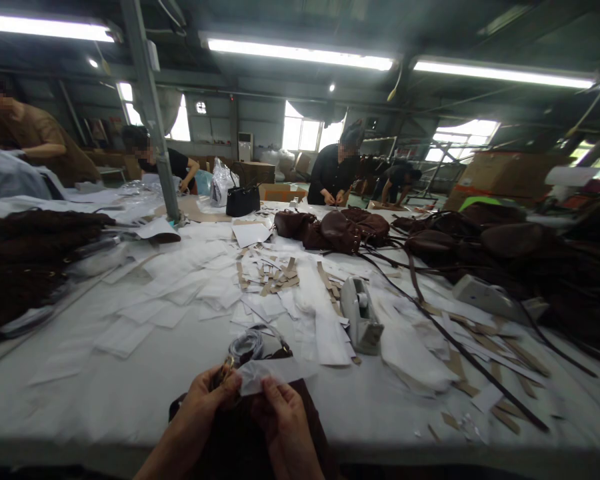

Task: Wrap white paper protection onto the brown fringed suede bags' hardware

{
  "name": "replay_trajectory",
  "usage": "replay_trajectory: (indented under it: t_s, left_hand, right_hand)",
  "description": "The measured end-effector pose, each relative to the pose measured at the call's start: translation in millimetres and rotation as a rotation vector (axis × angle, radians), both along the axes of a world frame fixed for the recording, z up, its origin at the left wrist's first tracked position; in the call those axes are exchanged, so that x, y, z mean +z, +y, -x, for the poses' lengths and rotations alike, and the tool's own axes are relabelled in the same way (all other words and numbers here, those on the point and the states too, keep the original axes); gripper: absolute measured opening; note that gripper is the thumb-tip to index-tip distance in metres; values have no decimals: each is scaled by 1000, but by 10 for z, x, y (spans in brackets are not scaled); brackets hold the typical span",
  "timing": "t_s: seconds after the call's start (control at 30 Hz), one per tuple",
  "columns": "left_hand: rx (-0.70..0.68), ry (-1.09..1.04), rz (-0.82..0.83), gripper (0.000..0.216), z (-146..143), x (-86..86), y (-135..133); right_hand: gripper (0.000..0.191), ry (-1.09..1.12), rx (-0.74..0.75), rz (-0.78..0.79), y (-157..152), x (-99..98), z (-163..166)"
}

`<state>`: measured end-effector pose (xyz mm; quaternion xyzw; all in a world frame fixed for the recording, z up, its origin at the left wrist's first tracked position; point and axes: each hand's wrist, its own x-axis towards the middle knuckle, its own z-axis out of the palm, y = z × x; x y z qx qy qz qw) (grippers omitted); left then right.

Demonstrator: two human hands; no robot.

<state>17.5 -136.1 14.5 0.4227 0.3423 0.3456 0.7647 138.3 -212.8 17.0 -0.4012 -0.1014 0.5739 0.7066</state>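
Observation:
A dark brown bag [240,440] lies at the table's near edge under both my hands. My left hand [207,397] is closed around a metal fitting [227,365] on the bag. My right hand [280,410] pinches a piece of white tissue paper [275,372] that lies against that fitting. A plastic-wrapped strap [247,343] curls just beyond my fingers.
A grey tape dispenser [360,313] stands to the right among scattered white paper sheets [180,287] and brown paper strips [275,277]. Brown bags [340,230] are piled at the middle, right and left. A black handbag [243,199] stands further back. Several people work at the far side.

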Motion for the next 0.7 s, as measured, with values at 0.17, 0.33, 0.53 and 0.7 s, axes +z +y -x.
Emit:
replay_trajectory:
  t_s: [0.17, 0.33, 0.53, 0.7]
  left_hand:
    - [-61, 76, -43, 34, -6, 51, -7]
    - [-17, 110, -57, 38, -32, 131, -36]
    - [-11, 139, -54, 43, -32, 107, -28]
    - [33, 294, -250, 35, -23, 29, 48]
  right_hand:
    - [27, 16, -17, -1, 7, -2, -18]
    - [29, -99, 48, -37, 8, -65, 0]
    - [28, -80, 44, -52, -1, -52, 9]
    - [29, 77, -14, 25, -1, -27, -21]
